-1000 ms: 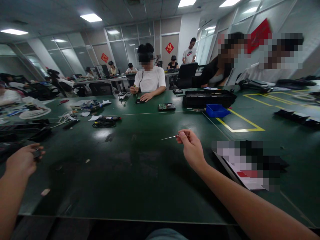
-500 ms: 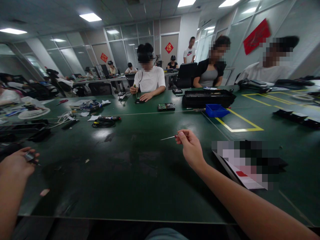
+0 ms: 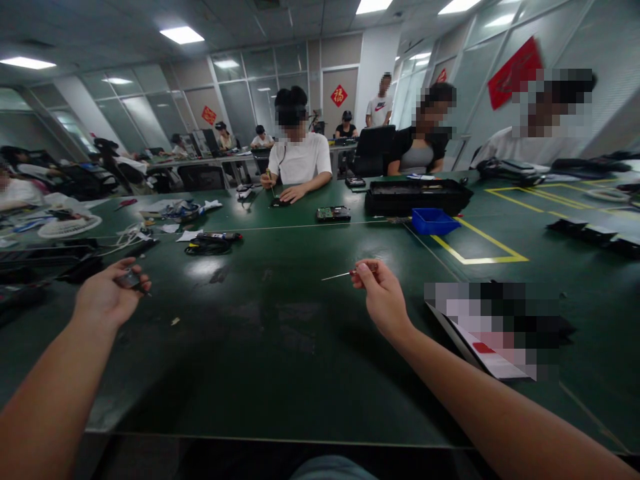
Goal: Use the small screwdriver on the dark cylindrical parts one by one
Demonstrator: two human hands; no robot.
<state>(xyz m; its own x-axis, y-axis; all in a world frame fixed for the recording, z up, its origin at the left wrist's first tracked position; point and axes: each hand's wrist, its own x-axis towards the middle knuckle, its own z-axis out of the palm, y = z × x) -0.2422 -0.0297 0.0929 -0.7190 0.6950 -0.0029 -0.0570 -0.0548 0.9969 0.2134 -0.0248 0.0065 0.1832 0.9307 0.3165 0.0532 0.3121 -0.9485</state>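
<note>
My right hand point(image 3: 383, 293) is closed around the reddish handle of a thin screwdriver point(image 3: 336, 276), held above the table. The metal shaft points left and its handle is mostly covered by my fingers. On the left, my left hand point(image 3: 110, 293) holds a small grey part with a dark pointed end point(image 3: 133, 281) in curled fingers, palm turned up. What kind of part it is I cannot make out. Both hands are over the green table point(image 3: 240, 380), well apart from each other.
Cables point(image 3: 210, 244) lie beyond my left hand. A circuit-board device point(image 3: 333, 213), a black tray point(image 3: 419, 197) and a blue bin point(image 3: 435, 221) stand farther back. A folded sheet point(image 3: 470, 333) lies right of my right arm. Across the table, a person point(image 3: 300, 157) works with a screwdriver.
My left hand has moved right and farther out over the table, with the small grey part still in it. My right hand and the screwdriver have stayed in place.
</note>
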